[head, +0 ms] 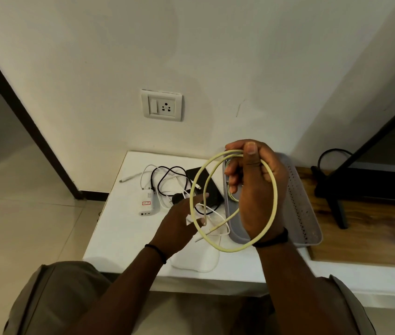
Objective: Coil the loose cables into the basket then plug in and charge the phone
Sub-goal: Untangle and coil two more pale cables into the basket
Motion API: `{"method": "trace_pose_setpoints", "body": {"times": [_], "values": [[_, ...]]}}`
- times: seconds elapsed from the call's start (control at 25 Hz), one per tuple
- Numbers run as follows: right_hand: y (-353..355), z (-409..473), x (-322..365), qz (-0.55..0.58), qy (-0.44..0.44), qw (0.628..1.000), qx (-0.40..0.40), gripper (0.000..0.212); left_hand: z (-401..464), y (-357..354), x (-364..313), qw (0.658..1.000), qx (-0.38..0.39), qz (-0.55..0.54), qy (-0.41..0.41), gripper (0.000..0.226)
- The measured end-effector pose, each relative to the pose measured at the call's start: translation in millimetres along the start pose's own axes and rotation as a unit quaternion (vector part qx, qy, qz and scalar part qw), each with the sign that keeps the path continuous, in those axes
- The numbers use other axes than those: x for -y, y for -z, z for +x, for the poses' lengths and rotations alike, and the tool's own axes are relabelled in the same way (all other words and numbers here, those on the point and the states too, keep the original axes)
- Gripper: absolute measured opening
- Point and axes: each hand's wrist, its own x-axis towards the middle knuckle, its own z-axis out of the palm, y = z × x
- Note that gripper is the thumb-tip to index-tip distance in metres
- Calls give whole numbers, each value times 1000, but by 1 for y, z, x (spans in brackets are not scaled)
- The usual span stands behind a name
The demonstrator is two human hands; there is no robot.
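Note:
My right hand (255, 184) grips a pale yellow cable (274, 201) wound into loose loops, held up above the grey perforated basket (305, 213). One free end of the yellow cable hangs near my left hand (182, 221), whose fingers are stretched out over the white table (119, 233), touching or nearly touching that end. A black phone (212, 189) lies on the table behind the loops. A black cable (167, 180), white cables (215, 238) and a white charger adapter (147, 201) lie loose to the left of the phone.
A wall socket with a switch (162, 105) sits on the wall above the table. To the right is a wooden surface (365, 238) with a black stand leg (336, 209) and a black cord. A dark door frame (30, 122) stands at left.

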Motion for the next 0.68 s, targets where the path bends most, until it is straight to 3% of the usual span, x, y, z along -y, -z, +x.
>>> {"method": "trace_pose_setpoints", "body": {"times": [0.12, 0.24, 0.32, 0.68], "values": [[0, 5, -12, -2, -17, 1000, -8, 28, 1, -7, -5, 995, 58, -77, -10, 25], [3, 13, -19, -4, -29, 999, -24, 27, 2, -4, -15, 989, 123, -73, 40, 29], [9, 18, -18, 1, -36, 998, -43, 29, 0, -1, -14, 989, 140, -44, 18, 23], [38, 25, 49, 45, 2, 994, -97, 27, -5, 30, 12, 996, -66, 41, 49, 14]]}}
